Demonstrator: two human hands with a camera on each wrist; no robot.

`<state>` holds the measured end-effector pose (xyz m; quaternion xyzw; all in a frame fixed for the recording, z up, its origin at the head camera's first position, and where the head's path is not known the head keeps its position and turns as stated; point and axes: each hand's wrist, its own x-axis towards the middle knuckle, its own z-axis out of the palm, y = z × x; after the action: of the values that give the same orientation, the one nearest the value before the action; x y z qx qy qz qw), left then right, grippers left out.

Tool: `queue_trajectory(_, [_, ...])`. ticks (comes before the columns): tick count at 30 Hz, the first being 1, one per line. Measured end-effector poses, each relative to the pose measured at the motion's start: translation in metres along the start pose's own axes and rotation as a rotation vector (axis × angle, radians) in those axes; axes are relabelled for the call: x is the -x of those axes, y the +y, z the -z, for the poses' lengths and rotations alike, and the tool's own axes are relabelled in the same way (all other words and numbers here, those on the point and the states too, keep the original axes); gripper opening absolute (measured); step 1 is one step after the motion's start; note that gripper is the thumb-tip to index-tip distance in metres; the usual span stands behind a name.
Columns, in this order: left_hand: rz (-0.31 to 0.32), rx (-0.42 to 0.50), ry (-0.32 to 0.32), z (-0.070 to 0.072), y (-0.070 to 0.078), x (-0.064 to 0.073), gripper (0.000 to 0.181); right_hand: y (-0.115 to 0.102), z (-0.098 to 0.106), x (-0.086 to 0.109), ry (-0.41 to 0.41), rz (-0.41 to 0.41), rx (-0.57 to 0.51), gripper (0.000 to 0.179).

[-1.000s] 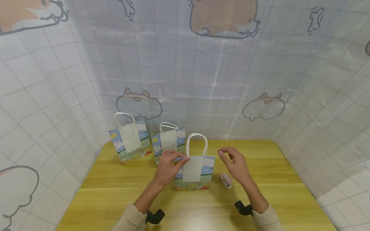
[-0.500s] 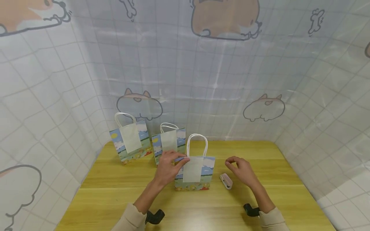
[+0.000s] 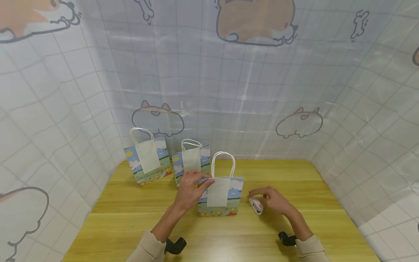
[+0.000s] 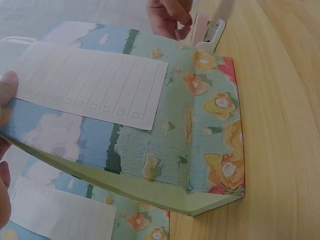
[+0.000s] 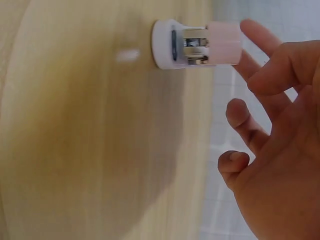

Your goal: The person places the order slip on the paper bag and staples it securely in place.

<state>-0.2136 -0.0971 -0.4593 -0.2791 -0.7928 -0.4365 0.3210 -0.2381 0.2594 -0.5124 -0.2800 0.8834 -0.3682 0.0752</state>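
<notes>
A small paper gift bag [image 3: 236, 196] with a painted landscape and white handles stands upright at mid-table. On its front is a white sheet [image 4: 90, 85] printed with lines and small boxes. My left hand [image 3: 190, 191] pinches the bag's top left edge between thumb and fingers. To the right of the bag lies a small pink and white stapler [image 3: 256, 206]. My right hand [image 3: 275, 200] hovers at the stapler, fingers loosely bent and spread, the index finger reaching past its far end. In the right wrist view, the fingertips are close to the stapler's pink top [image 5: 225, 44].
Two similar bags stand behind to the left: one far-left bag [image 3: 147, 160], and a middle bag [image 3: 191, 158] partly hidden by my left hand. Cartoon-printed sheeting [image 3: 242, 80] walls the wooden table [image 3: 216, 236] at the back and sides.
My right hand has moved right, away from the bag, then lowered to the stapler. My left hand and the bags have stayed in place.
</notes>
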Motion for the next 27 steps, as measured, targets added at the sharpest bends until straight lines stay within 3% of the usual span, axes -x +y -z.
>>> queue_trajectory(7, [0.031, -0.016, -0.017, 0.001, 0.0, 0.001, 0.012, 0.0, -0.003, 0.0, -0.085, 0.0, -0.087, 0.05])
queue_trajectory(15, [0.024, -0.007, -0.018, 0.0, -0.001, 0.0, 0.012, 0.001, -0.001, 0.004, -0.016, -0.017, 0.069, 0.043])
queue_trajectory(27, [0.002, -0.01, -0.014, -0.001, -0.003, 0.001, 0.012, 0.006, 0.003, 0.015, 0.021, -0.088, 0.107, 0.027])
